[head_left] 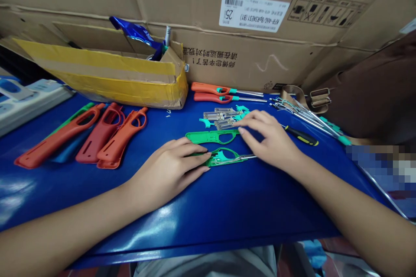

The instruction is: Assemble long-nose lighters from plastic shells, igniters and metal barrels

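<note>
My left hand (177, 162) rests with bent fingers on the lower green lighter shell half (224, 162), holding it against the table. Inside that half sit a teal trigger (222, 156), thin wires and a metal tube (248, 156) that sticks out to the right. Just above lies a bare green shell half (201, 137), its loop end by my right thumb. My right hand (264, 138) is closed, thumb and index fingertips close together beside the clear fuel tanks (224, 124) and loose teal triggers (242, 110). Whatever is between those fingertips is hidden.
Orange and red lighter shells (112, 138) lie at left. Two red-orange lighters (212, 91) stand near the yellow-taped box (130, 82). Metal tubes with wires (308, 117) and a screwdriver (302, 136) are at right. Large cardboard (260, 60) walls the back.
</note>
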`<action>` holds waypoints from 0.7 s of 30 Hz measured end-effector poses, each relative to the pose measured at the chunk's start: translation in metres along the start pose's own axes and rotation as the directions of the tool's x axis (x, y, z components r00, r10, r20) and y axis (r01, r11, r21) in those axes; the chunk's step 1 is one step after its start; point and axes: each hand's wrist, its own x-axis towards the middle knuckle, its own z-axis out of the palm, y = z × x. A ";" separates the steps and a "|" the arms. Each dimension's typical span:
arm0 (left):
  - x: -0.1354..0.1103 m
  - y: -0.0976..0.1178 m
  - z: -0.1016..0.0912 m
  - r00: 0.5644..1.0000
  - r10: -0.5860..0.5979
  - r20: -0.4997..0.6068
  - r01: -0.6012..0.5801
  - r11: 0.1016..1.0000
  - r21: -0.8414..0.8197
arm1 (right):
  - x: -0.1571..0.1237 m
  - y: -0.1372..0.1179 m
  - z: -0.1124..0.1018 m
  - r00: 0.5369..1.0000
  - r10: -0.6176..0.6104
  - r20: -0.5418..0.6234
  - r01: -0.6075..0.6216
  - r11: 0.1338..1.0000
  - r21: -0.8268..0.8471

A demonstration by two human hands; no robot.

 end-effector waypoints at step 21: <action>0.000 0.005 -0.005 0.998 -0.058 -0.005 0.058 0.997 0.056 | 0.003 0.016 0.003 0.995 0.032 0.099 -0.014 0.983 -0.180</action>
